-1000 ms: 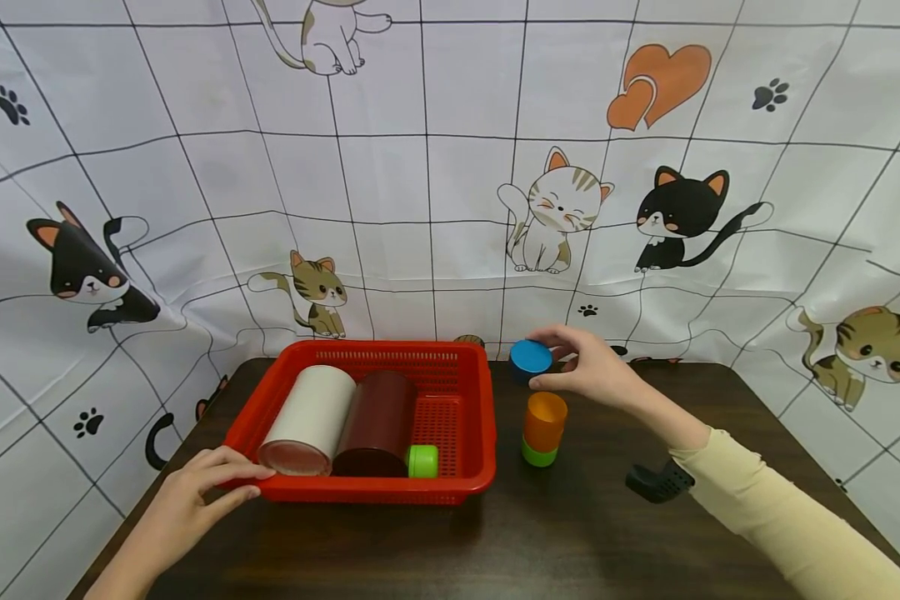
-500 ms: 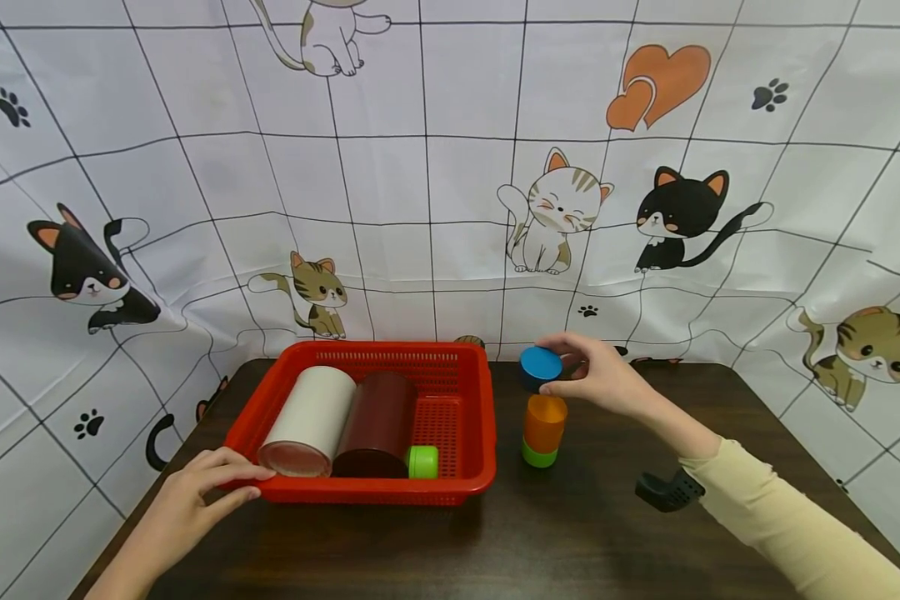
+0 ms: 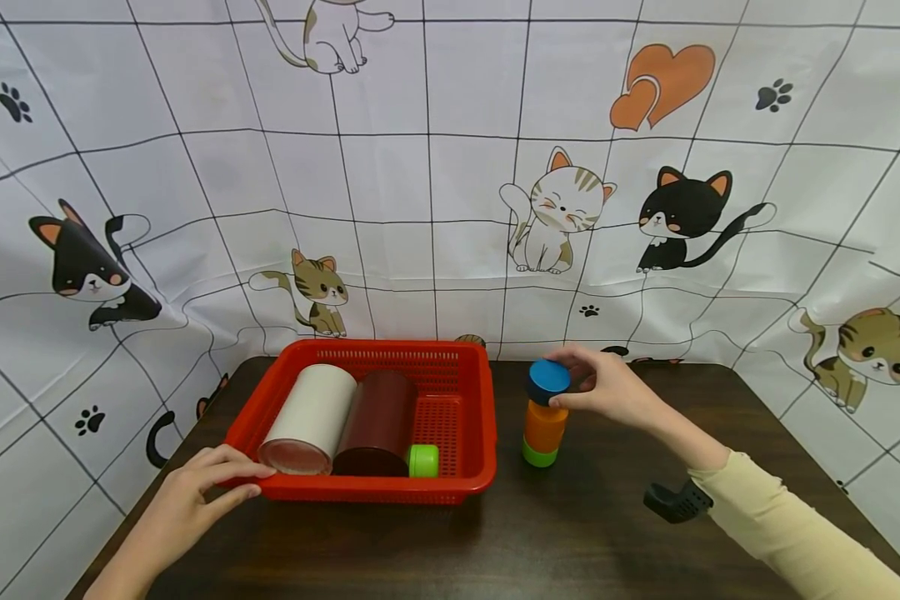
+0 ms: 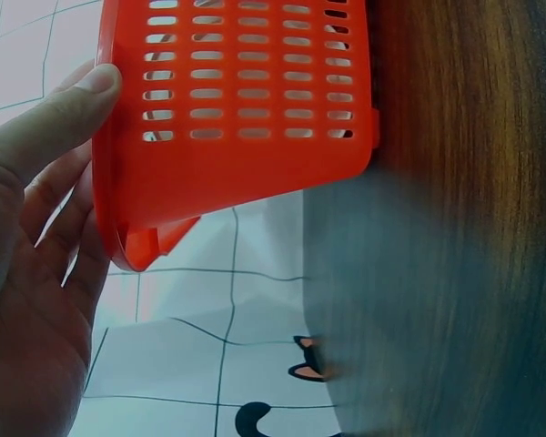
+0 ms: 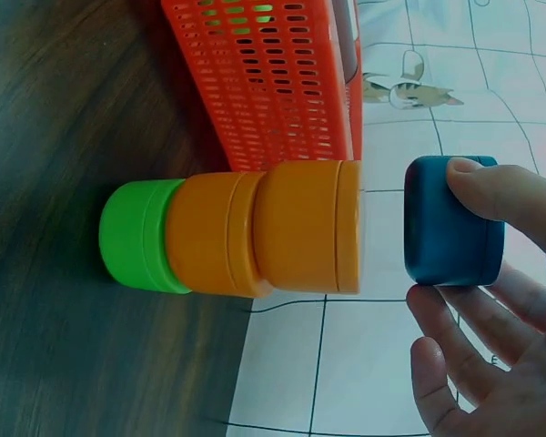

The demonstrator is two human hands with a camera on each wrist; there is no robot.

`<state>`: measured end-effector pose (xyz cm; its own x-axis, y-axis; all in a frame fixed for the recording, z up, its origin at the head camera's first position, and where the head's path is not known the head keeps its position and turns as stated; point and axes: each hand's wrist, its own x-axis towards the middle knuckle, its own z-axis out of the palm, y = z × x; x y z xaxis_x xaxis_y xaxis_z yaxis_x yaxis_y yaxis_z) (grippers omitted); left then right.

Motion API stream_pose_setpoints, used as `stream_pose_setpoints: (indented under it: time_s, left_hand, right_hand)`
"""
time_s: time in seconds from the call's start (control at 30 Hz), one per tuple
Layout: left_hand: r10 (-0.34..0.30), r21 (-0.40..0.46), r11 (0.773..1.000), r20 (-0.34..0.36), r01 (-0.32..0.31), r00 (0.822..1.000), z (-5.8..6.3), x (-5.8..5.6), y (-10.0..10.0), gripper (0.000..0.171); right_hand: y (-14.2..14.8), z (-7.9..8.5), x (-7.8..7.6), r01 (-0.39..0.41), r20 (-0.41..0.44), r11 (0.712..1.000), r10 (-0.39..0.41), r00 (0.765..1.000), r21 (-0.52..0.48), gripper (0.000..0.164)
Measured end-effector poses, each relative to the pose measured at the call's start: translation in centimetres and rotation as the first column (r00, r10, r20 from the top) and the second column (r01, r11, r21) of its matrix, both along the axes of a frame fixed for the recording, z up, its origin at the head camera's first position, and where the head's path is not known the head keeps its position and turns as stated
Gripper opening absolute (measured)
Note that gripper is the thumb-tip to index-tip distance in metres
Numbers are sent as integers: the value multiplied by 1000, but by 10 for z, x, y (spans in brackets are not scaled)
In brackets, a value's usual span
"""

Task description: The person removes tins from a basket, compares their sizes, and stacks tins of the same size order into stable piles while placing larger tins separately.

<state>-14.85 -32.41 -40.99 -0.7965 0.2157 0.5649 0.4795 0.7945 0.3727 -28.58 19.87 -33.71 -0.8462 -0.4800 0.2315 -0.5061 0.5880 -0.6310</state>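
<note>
My right hand (image 3: 606,387) holds a small blue round container (image 3: 549,377) between thumb and fingers. The right wrist view shows it upright above two stacked orange containers (image 5: 296,228), with a gap between. The lower orange one sits on a bright green container (image 5: 136,235), which stands on the dark wooden table. With thumb and fingers, my left hand (image 3: 195,493) grips the rim of the red plastic basket (image 3: 367,490) at its front left corner. In the left wrist view the thumb (image 4: 96,82) lies over the rim and the other fingers are partly behind it.
Inside the basket lie a white cylinder (image 3: 311,421), a dark brown cylinder (image 3: 377,423) and a small green container (image 3: 423,461). The basket is just left of the stack. A cat-patterned sheet (image 3: 465,183) hangs behind the table (image 3: 570,542).
My right hand has moved right and slightly down with the blue container, from beside the stack to over it. The left hand and the basket have stayed in place.
</note>
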Motion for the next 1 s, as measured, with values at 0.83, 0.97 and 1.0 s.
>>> stream_pose_setpoints:
  time_s: [0.83,0.97,1.0]
  left_hand:
    - [6,-1,1000,0,-6,1000,0,-1,1,46]
    - [-9,4,1000,-14,9,1000,-1,-1,0,46]
    - [-11,4,1000,-15,11,1000,-1,-1,0,46]
  right_hand:
    - [8,-10,2,-51,70,999,50,996,2,60]
    - [8,-12,2,-51,83,999,51,995,7,60]
    - [8,-12,3,-51,84,999,50,995,10,60]
